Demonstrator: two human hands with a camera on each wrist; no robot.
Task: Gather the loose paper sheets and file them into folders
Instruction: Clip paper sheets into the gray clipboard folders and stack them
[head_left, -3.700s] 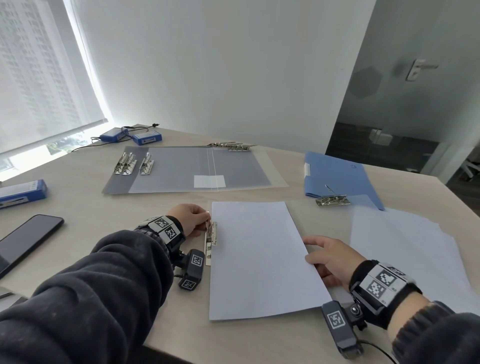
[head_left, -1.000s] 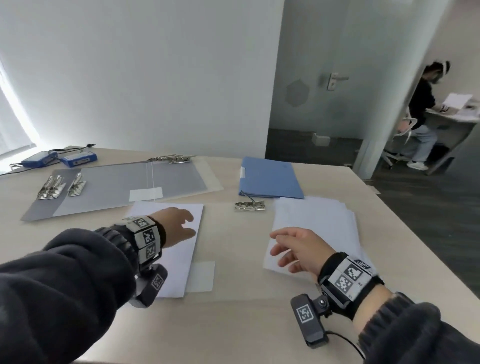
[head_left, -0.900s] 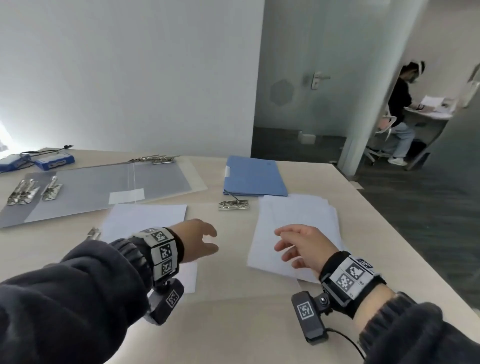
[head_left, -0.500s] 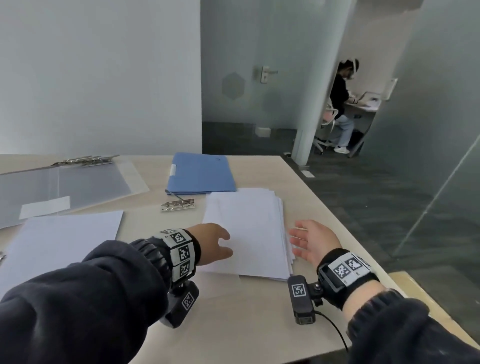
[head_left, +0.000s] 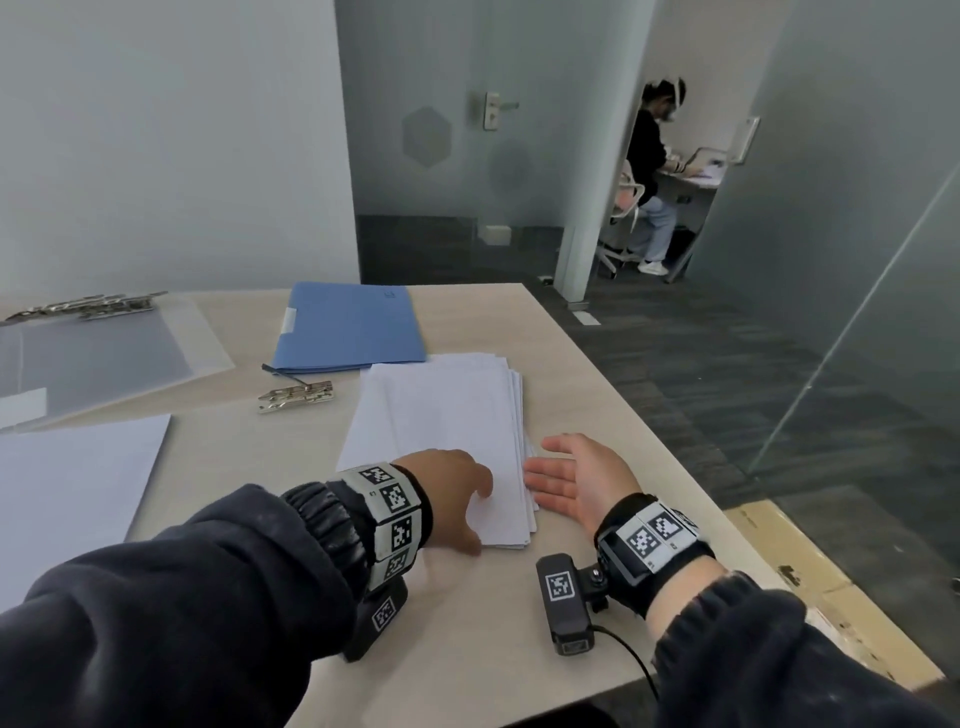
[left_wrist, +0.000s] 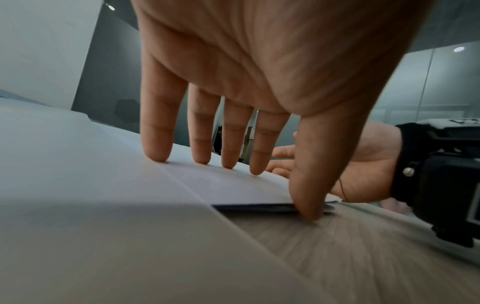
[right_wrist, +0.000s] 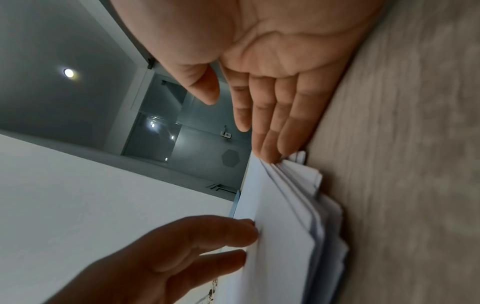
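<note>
A loose stack of white paper sheets (head_left: 441, 415) lies near the table's right edge, its edges fanned unevenly (right_wrist: 298, 205). My left hand (head_left: 457, 493) rests on the stack's near end, four straight fingertips (left_wrist: 202, 160) on the top sheet (left_wrist: 221, 183) and the thumb at the near edge. My right hand (head_left: 571, 478) stands on edge beside the stack, palm toward it, straight fingers (right_wrist: 270, 131) against its right side. A blue folder (head_left: 348, 327) lies shut beyond the stack. Another sheet (head_left: 72, 488) lies at the left.
A metal clip (head_left: 296, 397) lies between the blue folder and the stack. An open translucent folder (head_left: 104, 353) with more clips (head_left: 88, 306) lies at the back left. The table's right edge (head_left: 675, 467) is close to my right hand. A person sits in the room beyond.
My view swung right from the single sheet to the stack. Both hands moved onto it: the left hand settled on top, the right hand turned on edge against its right side.
</note>
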